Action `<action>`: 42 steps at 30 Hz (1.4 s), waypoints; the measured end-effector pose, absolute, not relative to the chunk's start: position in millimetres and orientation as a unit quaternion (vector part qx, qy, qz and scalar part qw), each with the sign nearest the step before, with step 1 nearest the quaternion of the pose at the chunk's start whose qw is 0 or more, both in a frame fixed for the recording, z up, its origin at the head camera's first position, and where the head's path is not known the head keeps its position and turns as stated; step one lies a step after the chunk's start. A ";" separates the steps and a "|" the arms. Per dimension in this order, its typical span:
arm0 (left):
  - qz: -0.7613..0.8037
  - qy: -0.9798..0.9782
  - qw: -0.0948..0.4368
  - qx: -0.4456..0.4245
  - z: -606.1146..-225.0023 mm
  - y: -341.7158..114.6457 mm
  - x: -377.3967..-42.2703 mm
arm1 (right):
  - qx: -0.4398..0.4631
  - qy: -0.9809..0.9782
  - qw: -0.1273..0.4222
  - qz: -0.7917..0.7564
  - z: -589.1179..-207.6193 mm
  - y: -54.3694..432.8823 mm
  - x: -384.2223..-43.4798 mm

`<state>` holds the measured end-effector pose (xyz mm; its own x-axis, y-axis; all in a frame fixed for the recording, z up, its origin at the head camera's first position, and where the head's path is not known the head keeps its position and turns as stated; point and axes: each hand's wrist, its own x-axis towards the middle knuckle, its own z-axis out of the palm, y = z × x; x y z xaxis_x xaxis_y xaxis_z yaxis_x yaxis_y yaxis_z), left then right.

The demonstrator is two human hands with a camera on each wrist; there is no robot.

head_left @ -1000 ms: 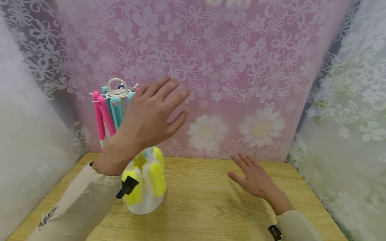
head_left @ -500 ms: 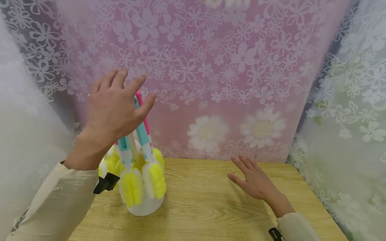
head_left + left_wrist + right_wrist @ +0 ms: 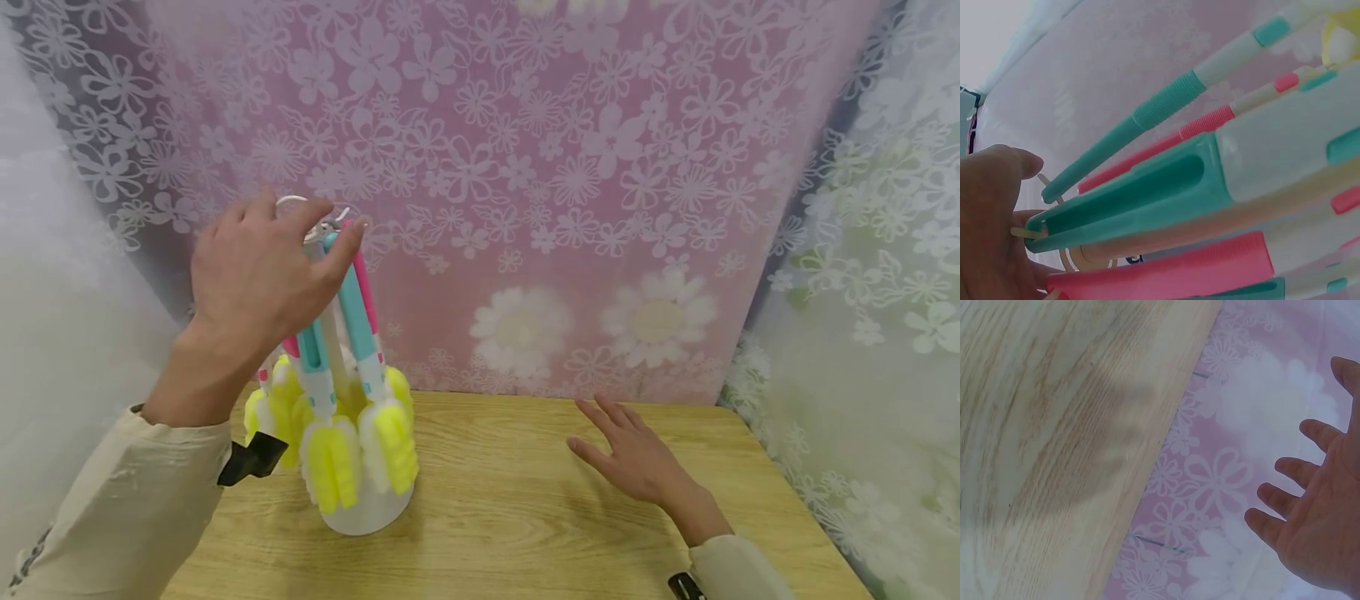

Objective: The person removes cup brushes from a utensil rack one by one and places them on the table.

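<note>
A white stand (image 3: 367, 521) on the left part of the table carries several hanging bottle brushes with yellow-and-white sponge heads (image 3: 330, 471). Their handles are turquoise (image 3: 356, 321) and pink (image 3: 1166, 269), hung on small hooks at the top. My left hand (image 3: 258, 283) is at the stand's top, fingers spread and loosely bent, hiding several handles. In the left wrist view its thumb is apart from the nearest handle ends, the other fingers partly hidden behind them. My right hand (image 3: 637, 458) hovers over the right part of the table, fingers spread, holding nothing.
The wooden table (image 3: 510, 517) ends against a pink flowered curtain (image 3: 525, 208). Pale flowered curtains hang at the left (image 3: 67, 333) and right (image 3: 892, 292) sides. A white loop handle (image 3: 291, 201) tops the stand.
My left hand has moved left, from in front of the stand's right side to over its top left, uncovering the turquoise handles on the right. The right hand stays where it was.
</note>
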<state>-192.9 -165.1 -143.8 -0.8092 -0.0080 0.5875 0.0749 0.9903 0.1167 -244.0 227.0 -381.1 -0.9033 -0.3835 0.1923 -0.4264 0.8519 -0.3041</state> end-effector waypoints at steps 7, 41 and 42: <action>-0.064 -0.953 0.294 -0.026 -146.3 -170.5 -191.7 | 0.224 -0.955 0.063 0.184 -383.0 216.4 -248.1; -0.064 -0.935 0.344 -0.062 -151.6 -172.1 -189.2 | 0.332 -0.730 0.114 0.587 -287.9 -9.8 -246.7; -0.063 -0.934 0.346 -0.062 -152.4 -172.7 -189.3 | 0.327 -0.725 0.111 0.596 -289.3 -13.5 -250.0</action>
